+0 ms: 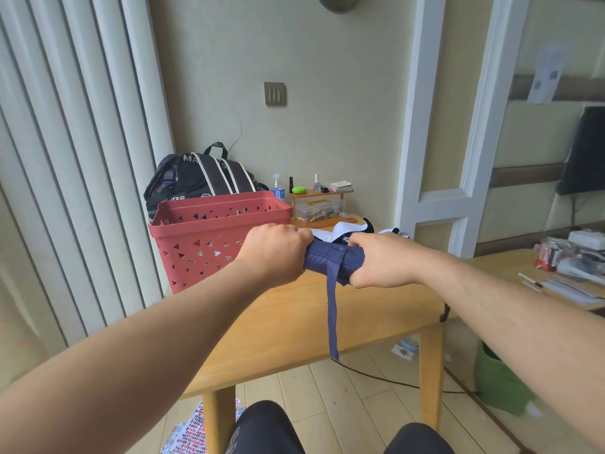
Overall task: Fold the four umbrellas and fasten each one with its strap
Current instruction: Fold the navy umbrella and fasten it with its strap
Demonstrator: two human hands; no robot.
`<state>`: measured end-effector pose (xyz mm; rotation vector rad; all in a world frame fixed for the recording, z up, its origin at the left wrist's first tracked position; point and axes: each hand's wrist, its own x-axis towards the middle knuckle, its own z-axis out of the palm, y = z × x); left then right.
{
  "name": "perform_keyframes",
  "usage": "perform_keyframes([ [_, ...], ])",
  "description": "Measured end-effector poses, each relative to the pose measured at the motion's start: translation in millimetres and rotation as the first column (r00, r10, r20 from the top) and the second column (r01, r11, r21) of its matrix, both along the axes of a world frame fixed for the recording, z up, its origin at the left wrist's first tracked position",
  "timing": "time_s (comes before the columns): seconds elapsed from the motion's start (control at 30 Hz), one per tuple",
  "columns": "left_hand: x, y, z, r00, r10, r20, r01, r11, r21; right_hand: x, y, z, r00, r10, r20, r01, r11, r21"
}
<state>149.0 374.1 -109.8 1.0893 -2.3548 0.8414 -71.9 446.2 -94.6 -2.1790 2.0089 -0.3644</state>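
1. Navy-blue fabric folding umbrella [330, 262], rolled into a short bundle, held level in the air between both fists, above the light wooden table [288, 319] and just in front of the red perforated plastic basket [209, 237].
2. Left hand [275, 253] curled tight round one end; right hand [379, 262] wrapped round the other, fingers closed on the cloth.
3. Long navy fabric strap [332, 316] hanging loose from the bundle between the fists, dangling past the table edge, not yet wound.
4. Likely light; soft, slippery cloth over a stiff core, apt to unroll if the squeeze slackens. Best held firmly round the rolled canopy with one fist, freeing the other for the strap's end.
5. Count: one navy umbrella in hand; beyond the right fingers, white and black cloth [343, 232] on the table, perhaps further umbrellas, number not clear. One strap, one basket, one dark backpack [199, 178] behind it.
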Motion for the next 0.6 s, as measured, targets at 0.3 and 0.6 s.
perform_keyframes([
  [0.3, -14, 4, 2, 0.986, 0.108, -0.126, -0.076, 0.968, 0.240, 11, -19, -19, 0.873, -0.241, -0.425, -0.089, 0.776, -0.624],
  [0.6, -23, 13, 11, 0.991, 0.101, -0.091, -0.050, 0.890, 0.453, -16, -24, -27, 0.874, -0.263, -0.408, -0.264, 0.448, -0.854],
])
